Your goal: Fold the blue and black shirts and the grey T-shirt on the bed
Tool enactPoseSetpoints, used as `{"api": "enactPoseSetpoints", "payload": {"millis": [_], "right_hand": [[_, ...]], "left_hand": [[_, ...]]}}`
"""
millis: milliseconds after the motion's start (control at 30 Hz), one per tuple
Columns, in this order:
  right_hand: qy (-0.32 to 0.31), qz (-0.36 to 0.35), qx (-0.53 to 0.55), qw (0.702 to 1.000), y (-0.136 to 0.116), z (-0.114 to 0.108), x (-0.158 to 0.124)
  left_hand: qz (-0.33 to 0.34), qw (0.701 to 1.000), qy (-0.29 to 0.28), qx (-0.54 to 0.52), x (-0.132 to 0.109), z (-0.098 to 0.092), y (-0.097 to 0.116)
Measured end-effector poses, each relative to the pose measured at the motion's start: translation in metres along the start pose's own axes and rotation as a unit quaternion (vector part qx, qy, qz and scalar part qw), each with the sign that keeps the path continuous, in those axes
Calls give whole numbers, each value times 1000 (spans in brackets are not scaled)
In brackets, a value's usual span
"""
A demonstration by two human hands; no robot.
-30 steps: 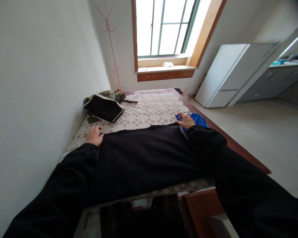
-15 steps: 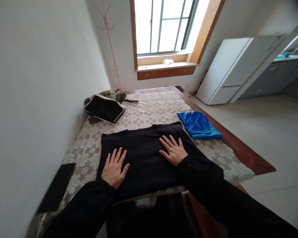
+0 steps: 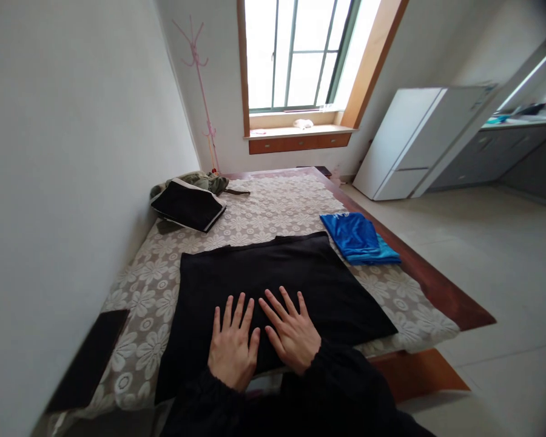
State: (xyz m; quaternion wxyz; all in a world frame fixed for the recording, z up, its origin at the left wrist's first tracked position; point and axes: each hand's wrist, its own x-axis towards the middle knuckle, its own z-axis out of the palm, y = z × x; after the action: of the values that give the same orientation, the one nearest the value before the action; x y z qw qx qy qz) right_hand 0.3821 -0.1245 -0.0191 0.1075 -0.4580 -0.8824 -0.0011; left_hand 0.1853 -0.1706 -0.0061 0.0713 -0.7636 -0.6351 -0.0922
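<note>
A black garment [image 3: 273, 267] is spread out on the table, its near edge reaching the table's front edge. I cannot tell which kind of garment it is. My left hand [image 3: 233, 349] lies flat on its near middle part, fingers spread. Close beside it on the right, my right hand [image 3: 292, 335] also rests on the black cloth with fingers apart. Neither hand grips anything. To the right of the garment's far corner lies a folded blue garment [image 3: 352, 237].
A patterned lace cloth [image 3: 282, 200] covers the wooden table [image 3: 464, 309]. Against the left wall sit a green and black bag-like bundle [image 3: 188, 203] and a flat dark object [image 3: 91, 358]. A wooden seat [image 3: 423, 373] juts out at the front right.
Both hands have slid over the cloth toward me and closer together, the right one moving left. The garment's near right corner now shows. The camera view has shifted slightly.
</note>
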Motion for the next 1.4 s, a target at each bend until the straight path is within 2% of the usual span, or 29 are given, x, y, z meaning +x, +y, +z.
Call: {"api": "enactPoseSetpoints", "payload": {"millis": [67,200,267,367,467,567,667,733,800,833,900,1000,1100,1167,1333,1400], "right_hand": [[21,32,-28,999,11,2,-15],[61,141,-75,985,67,0,-51],[66,170,-87,979,89,0,-67],[37,178,-97,979,108,-6,-80],[-30,182,-91,979,109,-23,-71],[-64,137,-46,987,82,-50,-35],[-38,-9,48,998,29,-68,18],[-35,-70,89,993,-6,-70,55],[-63,-77,99,990,-26,-65,94],[-89,-62,95,990,-29,-60,113],[-129,0,89,988,-24,-51,148],[-120,46,85,988,-4,-37,188],[-95,81,75,989,7,-20,204],[-79,104,66,989,8,-6,205],[-52,102,57,992,13,24,197],[-41,94,56,993,15,29,197]], "left_hand": [[-13,1000,22,13,-17,2,-9],[-35,998,47,13,-51,-1,-47],[-39,998,52,4,-64,-1,-62],[-38,999,37,-5,-75,-5,-74],[-30,999,-26,-20,-69,-21,-74],[-33,994,-89,-47,-40,-43,-57],[-35,992,-100,-68,10,-55,-30],[-31,987,-134,-80,46,-55,-16],[-52,974,-204,-81,82,-50,-14],[-75,965,-238,-85,99,-46,-16],[-111,955,-260,-89,130,-39,-26],[-153,955,-238,-93,166,-28,-43],[-181,958,-200,-94,183,-11,-51],[-194,962,-168,-98,186,5,-53],[-216,969,-28,-114,181,43,-55],[-208,972,-12,-109,180,52,-55]]}}
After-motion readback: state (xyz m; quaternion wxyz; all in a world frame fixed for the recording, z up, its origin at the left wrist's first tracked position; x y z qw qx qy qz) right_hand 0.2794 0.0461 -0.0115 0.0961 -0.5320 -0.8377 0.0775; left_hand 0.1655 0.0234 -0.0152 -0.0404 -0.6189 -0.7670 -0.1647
